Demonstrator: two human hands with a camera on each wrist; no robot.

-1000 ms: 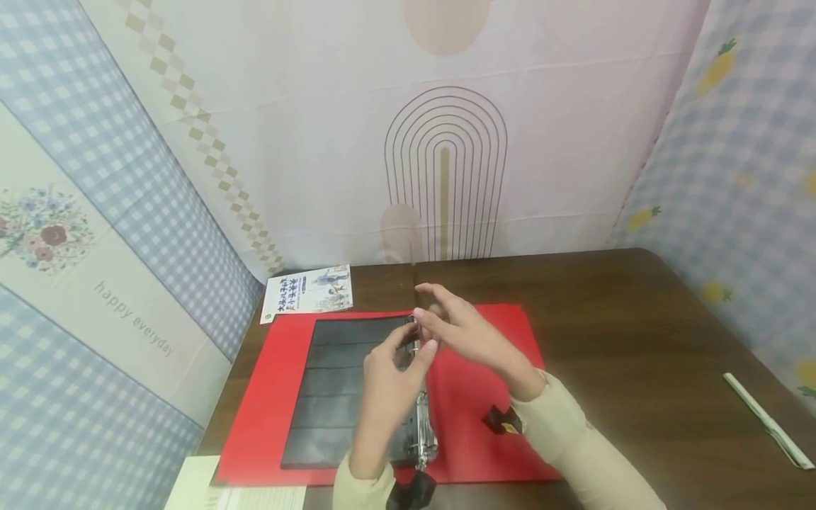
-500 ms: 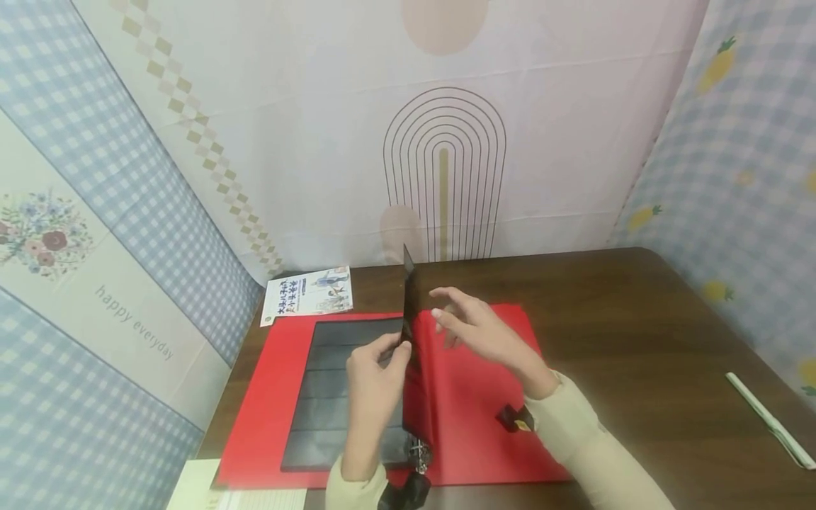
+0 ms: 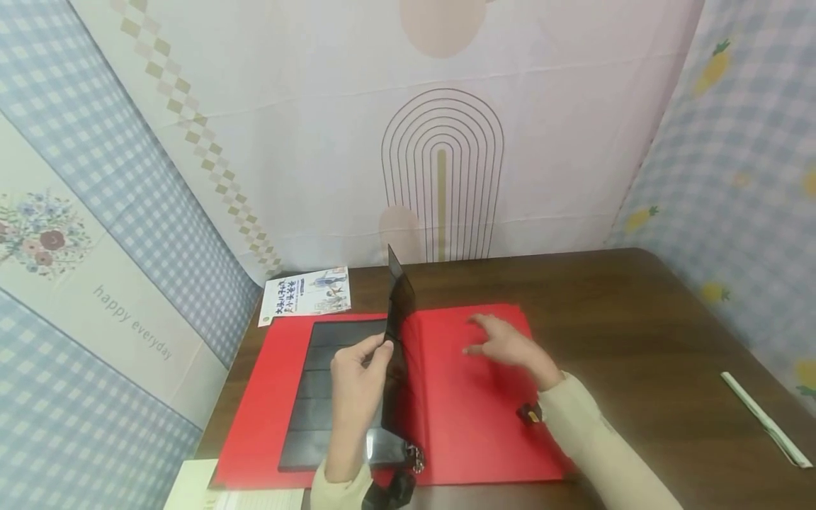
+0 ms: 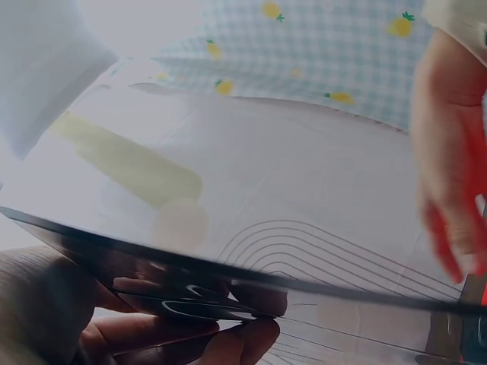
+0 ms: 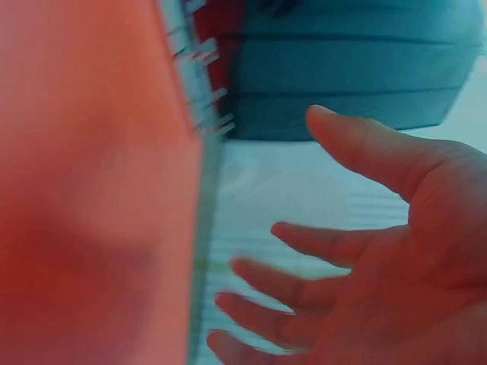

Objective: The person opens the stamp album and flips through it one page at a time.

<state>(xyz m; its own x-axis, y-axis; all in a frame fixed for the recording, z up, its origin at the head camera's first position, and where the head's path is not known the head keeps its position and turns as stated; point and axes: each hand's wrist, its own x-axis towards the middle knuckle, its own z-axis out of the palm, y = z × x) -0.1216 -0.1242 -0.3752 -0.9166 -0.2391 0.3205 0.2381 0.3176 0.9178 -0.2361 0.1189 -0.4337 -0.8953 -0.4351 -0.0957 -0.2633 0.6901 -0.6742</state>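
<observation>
A red ring binder [image 3: 472, 439] lies spread flat on the dark wooden table. My left hand [image 3: 357, 375] pinches the edge of a black pocket page [image 3: 400, 312], which stands up nearly on edge above the rings [image 3: 416, 457]. In the left wrist view, thumb and fingers grip that page [image 4: 167, 277] along its rim. Underneath, more black pocketed sheet [image 3: 315, 375] lies on the left cover, partly hidden by the left hand. Over the bare right cover hovers my right hand [image 3: 506, 347], holding nothing; the right wrist view shows its fingers [image 5: 365, 156] spread apart.
A printed leaflet [image 3: 306, 292] with Chinese lettering lies behind the binder's left side. Pale paper [image 3: 191, 482] pokes out below the near left corner. A thin white-and-green strip [image 3: 765, 418] rests by the table's right edge. Patterned cloth [image 3: 554, 142] hangs behind the table.
The right hand, earlier near the rings beside the left, has drawn away to the right. The left hand has shifted left, tilting the black page leftward off the rings' line.
</observation>
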